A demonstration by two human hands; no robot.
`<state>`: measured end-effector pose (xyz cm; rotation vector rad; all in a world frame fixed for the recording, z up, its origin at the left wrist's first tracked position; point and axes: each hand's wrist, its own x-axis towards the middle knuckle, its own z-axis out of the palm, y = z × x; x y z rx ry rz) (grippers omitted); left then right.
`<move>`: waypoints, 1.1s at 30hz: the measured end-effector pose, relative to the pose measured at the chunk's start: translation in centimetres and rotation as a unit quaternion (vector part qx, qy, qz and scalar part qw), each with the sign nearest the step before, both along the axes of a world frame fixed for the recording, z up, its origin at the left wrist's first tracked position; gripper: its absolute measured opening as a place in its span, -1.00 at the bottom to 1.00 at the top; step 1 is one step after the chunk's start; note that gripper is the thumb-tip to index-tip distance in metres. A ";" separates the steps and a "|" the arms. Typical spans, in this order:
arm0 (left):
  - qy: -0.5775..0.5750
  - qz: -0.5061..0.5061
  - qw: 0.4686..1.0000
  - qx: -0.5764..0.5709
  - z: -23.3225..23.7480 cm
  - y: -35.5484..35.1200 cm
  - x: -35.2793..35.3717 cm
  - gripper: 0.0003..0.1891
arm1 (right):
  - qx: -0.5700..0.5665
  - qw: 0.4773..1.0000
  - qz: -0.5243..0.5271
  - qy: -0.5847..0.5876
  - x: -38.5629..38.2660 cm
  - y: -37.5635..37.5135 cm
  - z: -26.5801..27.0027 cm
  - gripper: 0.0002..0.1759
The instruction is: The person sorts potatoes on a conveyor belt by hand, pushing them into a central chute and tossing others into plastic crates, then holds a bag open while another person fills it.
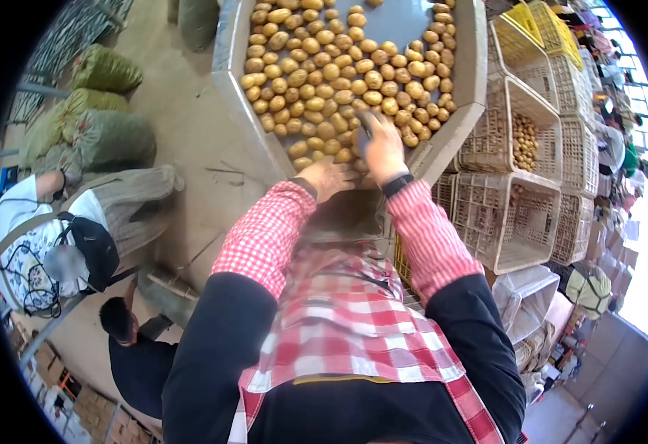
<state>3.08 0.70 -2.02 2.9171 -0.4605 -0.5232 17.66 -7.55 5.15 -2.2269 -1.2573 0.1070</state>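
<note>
Potatoes [331,72]: lying loose across a raised-rim sorting tray [453,135], crowding its tapering near end. With left hand [327,180], reaching over the nearest ones, extending slightly parted fingers; not showing clearly whether gripping any. With right hand [386,153], curling fingers inward beside a dark, blurred patch [366,127]; not revealing any hold.

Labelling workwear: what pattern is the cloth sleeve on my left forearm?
Small red-and-white checks on the cloth sleeve; head view shows it best.
</note>
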 end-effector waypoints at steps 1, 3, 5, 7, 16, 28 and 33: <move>-0.006 -0.009 1.000 0.019 0.5 0.0 0.0 -0.44 | -0.034 0.999 -0.019 0.009 0.5 2.5 0.3 -0.60; 0.022 -0.006 0.999 0.030 1.5 0.0 0.1 -0.42 | -0.223 0.973 -0.025 -0.056 1.2 6.2 -0.6 -0.51; 0.076 -0.004 0.996 0.037 3.1 0.1 0.5 -0.39 | -0.304 0.951 -0.043 -0.025 1.1 8.6 -0.5 -0.54; 0.064 0.000 0.998 0.021 3.1 0.2 0.6 -0.35 | -0.318 0.947 -0.038 -0.010 1.6 8.9 -0.2 -0.56; 0.056 -0.029 0.997 0.051 2.5 0.0 0.9 -0.26 | 0.134 0.991 0.004 0.006 4.2 -4.5 5.1 -0.66; 0.010 0.010 0.998 0.062 2.5 -1.5 0.5 -0.47 | 0.181 0.937 -0.237 0.180 13.7 -22.3 8.0 -0.54; -0.020 0.170 0.985 -0.033 3.6 -5.6 -0.5 -0.58 | -0.025 0.992 0.093 0.084 6.7 -8.1 3.2 -0.46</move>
